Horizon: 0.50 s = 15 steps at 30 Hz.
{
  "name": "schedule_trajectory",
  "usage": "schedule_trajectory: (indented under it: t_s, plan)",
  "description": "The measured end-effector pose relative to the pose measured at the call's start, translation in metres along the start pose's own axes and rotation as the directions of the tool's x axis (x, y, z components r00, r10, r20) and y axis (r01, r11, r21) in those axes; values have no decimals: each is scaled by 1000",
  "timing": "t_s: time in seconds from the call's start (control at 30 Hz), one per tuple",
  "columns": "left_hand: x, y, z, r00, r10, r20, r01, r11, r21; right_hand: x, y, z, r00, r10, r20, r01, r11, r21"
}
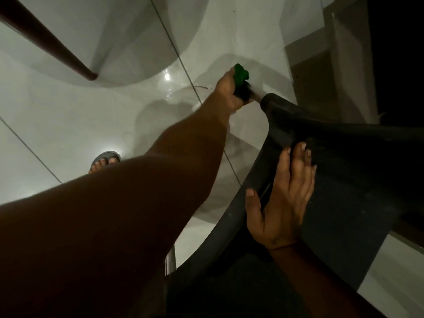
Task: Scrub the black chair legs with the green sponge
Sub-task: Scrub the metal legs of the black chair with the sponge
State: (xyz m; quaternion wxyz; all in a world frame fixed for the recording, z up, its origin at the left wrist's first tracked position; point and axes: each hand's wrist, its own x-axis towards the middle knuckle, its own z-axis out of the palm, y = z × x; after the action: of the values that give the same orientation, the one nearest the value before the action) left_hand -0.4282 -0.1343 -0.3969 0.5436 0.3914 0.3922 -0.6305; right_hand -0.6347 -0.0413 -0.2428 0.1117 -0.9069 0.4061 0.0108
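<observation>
A black plastic chair (pixel 358 180) lies tipped on the right, one leg (pixel 298 115) pointing up and left toward the floor. My left hand (pixel 227 92) reaches far out and is shut on the green sponge (pixel 241 73), pressed against the tip of that leg, where a whitish patch (pixel 257 94) shows. My right hand (pixel 284 198) lies flat on the chair's curved edge, its fingers spread over the black plastic and the thumb on the rim.
Glossy white floor tiles (pixel 114 111) with wet reflections lie below. A foot in a grey sandal (pixel 105 160) stands at lower left. A brown bar (pixel 46 40) crosses the upper left. A beige step or wall (pixel 321 65) rises behind the chair leg.
</observation>
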Motion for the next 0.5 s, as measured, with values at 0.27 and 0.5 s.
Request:
schedule_trajectory:
  t_s: [0.27, 0.5]
  plan:
    - [-70, -44, -9, 980, 99, 173, -95, 995, -30, 7, 0, 2, 1000, -3, 1, 3, 999, 36]
    - [-10, -9, 15, 982, 190, -25, -176, 946, 273, -5, 16, -8, 998, -45, 41, 45, 999, 7]
